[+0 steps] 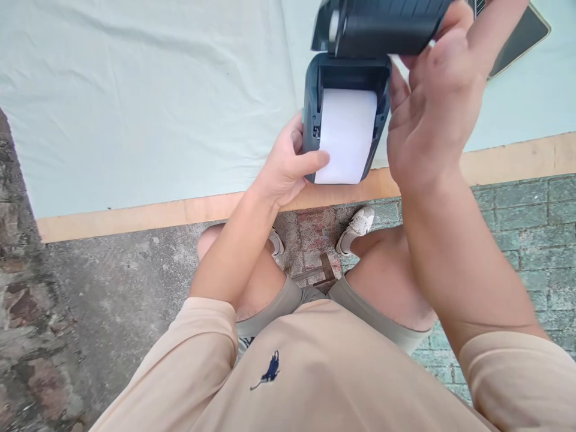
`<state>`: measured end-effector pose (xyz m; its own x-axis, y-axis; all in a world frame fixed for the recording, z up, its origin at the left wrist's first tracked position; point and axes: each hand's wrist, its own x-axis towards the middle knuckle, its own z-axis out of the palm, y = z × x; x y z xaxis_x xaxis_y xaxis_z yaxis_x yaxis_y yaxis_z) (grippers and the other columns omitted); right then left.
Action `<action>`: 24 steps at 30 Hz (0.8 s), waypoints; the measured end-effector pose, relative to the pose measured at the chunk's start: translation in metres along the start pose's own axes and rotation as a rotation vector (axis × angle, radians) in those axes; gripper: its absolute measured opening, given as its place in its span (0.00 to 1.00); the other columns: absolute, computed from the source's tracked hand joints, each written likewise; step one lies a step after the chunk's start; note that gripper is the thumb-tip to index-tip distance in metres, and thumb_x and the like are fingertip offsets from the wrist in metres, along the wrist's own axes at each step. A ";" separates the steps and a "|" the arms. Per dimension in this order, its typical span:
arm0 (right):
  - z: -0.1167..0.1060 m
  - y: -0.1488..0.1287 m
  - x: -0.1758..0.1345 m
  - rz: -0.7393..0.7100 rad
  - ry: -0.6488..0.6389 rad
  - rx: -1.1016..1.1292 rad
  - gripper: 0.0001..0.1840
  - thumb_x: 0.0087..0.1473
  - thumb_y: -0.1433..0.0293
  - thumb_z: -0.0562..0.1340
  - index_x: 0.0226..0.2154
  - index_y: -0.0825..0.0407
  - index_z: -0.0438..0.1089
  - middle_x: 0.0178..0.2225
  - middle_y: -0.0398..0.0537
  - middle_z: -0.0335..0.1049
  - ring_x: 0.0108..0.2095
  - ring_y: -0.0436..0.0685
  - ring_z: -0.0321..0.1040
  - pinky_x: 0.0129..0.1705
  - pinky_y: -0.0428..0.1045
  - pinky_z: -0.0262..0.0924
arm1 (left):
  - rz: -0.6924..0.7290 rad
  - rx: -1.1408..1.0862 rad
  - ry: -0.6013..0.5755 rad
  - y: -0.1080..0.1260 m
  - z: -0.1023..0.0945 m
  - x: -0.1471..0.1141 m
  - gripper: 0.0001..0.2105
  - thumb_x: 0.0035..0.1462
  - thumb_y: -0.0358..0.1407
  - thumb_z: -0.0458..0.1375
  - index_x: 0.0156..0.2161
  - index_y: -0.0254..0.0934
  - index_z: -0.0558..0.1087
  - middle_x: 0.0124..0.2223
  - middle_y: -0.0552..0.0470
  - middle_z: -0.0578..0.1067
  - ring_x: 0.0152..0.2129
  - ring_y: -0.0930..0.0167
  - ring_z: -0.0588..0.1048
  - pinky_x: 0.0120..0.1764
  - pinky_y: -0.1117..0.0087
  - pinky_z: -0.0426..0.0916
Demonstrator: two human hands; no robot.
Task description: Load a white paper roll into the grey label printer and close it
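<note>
A dark portable label printer [310, 141] has its hinged lid [382, 27] swung up at the top of the view. White paper [348, 135] lies in its body and reaches down to the near edge. My left hand [294, 159] grips the printer's left side, its thumb pressing on the paper's left edge. On the other side, my right hand [436, 102] is at the lid's right end, with fingers curled around it. Some of those fingertips are hidden behind the lid and the printer.
A pale cloth covers the table [180, 108], whose wooden front edge [148, 223] runs across below the printer. At the upper right lies a dark flat object with a light rim [519, 45], partly behind my right hand. A stone wall [27, 336] stands at the left.
</note>
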<state>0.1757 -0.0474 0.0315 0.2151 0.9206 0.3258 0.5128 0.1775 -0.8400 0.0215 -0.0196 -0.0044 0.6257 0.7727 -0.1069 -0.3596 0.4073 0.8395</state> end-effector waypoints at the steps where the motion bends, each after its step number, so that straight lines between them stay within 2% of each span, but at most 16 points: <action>1: 0.003 0.002 -0.001 -0.033 0.088 0.020 0.26 0.58 0.57 0.31 0.57 0.45 0.36 0.62 0.48 0.38 0.56 0.53 0.57 0.57 0.51 0.58 | -0.006 0.003 0.015 0.000 0.001 0.000 0.14 0.46 0.27 0.61 0.41 0.38 0.70 0.35 0.56 0.74 0.42 0.68 0.78 0.45 0.69 0.73; 2: 0.005 0.004 -0.002 -0.048 0.143 0.027 0.25 0.59 0.60 0.30 0.56 0.47 0.40 0.62 0.49 0.40 0.55 0.51 0.58 0.58 0.51 0.57 | -0.016 0.006 0.029 0.001 0.002 0.000 0.15 0.45 0.26 0.60 0.41 0.39 0.70 0.35 0.57 0.74 0.44 0.68 0.78 0.47 0.69 0.73; 3: 0.007 0.006 -0.004 -0.059 0.144 0.021 0.24 0.60 0.62 0.30 0.55 0.48 0.43 0.61 0.49 0.42 0.56 0.51 0.57 0.59 0.51 0.56 | -0.026 0.009 0.040 0.002 0.003 -0.001 0.15 0.44 0.25 0.60 0.40 0.39 0.70 0.35 0.57 0.74 0.46 0.67 0.77 0.48 0.68 0.72; 5: 0.007 0.008 -0.006 -0.048 0.034 -0.004 0.21 0.60 0.62 0.34 0.53 0.47 0.46 0.58 0.48 0.49 0.58 0.50 0.56 0.62 0.50 0.54 | -0.039 0.012 0.050 0.003 0.004 -0.001 0.16 0.43 0.24 0.60 0.40 0.39 0.70 0.36 0.56 0.75 0.49 0.66 0.75 0.51 0.66 0.71; 7: 0.007 0.008 -0.008 -0.022 -0.060 0.047 0.20 0.58 0.61 0.44 0.52 0.46 0.48 0.56 0.47 0.53 0.57 0.49 0.57 0.60 0.49 0.56 | -0.040 0.008 0.046 0.004 0.004 -0.001 0.17 0.43 0.24 0.60 0.41 0.40 0.70 0.38 0.55 0.76 0.51 0.65 0.74 0.51 0.66 0.71; 9: 0.008 0.008 -0.010 0.017 -0.111 0.114 0.23 0.54 0.61 0.51 0.52 0.44 0.48 0.58 0.45 0.52 0.55 0.49 0.58 0.57 0.48 0.60 | -0.034 -0.010 0.038 0.005 0.004 -0.001 0.17 0.44 0.26 0.60 0.42 0.40 0.70 0.40 0.54 0.76 0.52 0.64 0.73 0.51 0.66 0.71; 11: 0.010 0.011 -0.010 0.078 -0.145 0.181 0.29 0.51 0.61 0.53 0.54 0.42 0.43 0.59 0.43 0.52 0.54 0.49 0.61 0.53 0.49 0.63 | -0.022 -0.042 0.042 0.005 0.004 -0.001 0.13 0.47 0.29 0.59 0.41 0.40 0.70 0.40 0.52 0.76 0.54 0.63 0.71 0.52 0.66 0.71; 14: 0.012 0.018 -0.009 0.206 -0.203 0.313 0.38 0.48 0.57 0.55 0.57 0.41 0.35 0.57 0.44 0.57 0.49 0.54 0.66 0.46 0.52 0.66 | 0.001 -0.101 0.055 0.006 0.010 -0.001 0.08 0.55 0.38 0.56 0.40 0.41 0.71 0.40 0.50 0.77 0.58 0.62 0.67 0.54 0.66 0.69; 18: 0.011 0.022 -0.006 0.262 -0.253 0.421 0.40 0.45 0.57 0.61 0.56 0.40 0.40 0.58 0.44 0.56 0.46 0.54 0.68 0.44 0.50 0.67 | 0.006 -0.105 0.118 0.010 0.021 0.000 0.12 0.61 0.41 0.48 0.41 0.41 0.72 0.42 0.50 0.76 0.62 0.63 0.62 0.58 0.67 0.66; 21: 0.012 0.020 -0.005 0.258 -0.275 0.444 0.38 0.47 0.57 0.61 0.55 0.42 0.41 0.50 0.44 0.65 0.43 0.52 0.69 0.44 0.49 0.67 | -0.035 -0.083 0.111 0.011 0.020 0.002 0.19 0.62 0.48 0.44 0.42 0.40 0.73 0.44 0.51 0.76 0.63 0.63 0.59 0.57 0.66 0.67; 23: 0.012 0.018 -0.005 0.239 -0.259 0.392 0.32 0.51 0.59 0.55 0.56 0.44 0.42 0.47 0.44 0.67 0.45 0.51 0.68 0.46 0.49 0.66 | -0.057 -0.092 0.079 0.009 0.015 0.004 0.20 0.63 0.48 0.43 0.42 0.41 0.73 0.45 0.52 0.76 0.63 0.63 0.60 0.57 0.65 0.68; 24: 0.012 0.017 -0.004 0.206 -0.248 0.283 0.29 0.53 0.62 0.50 0.56 0.45 0.43 0.47 0.44 0.66 0.47 0.50 0.67 0.47 0.49 0.66 | -0.058 -0.101 0.071 0.008 0.011 0.004 0.20 0.63 0.47 0.42 0.43 0.41 0.73 0.46 0.53 0.76 0.63 0.64 0.60 0.57 0.64 0.68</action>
<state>0.1736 -0.0443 0.0105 0.0652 0.9964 0.0534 0.2239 0.0376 -0.9739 0.0292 -0.0184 0.0077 0.5981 0.7777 -0.1938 -0.3942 0.4960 0.7737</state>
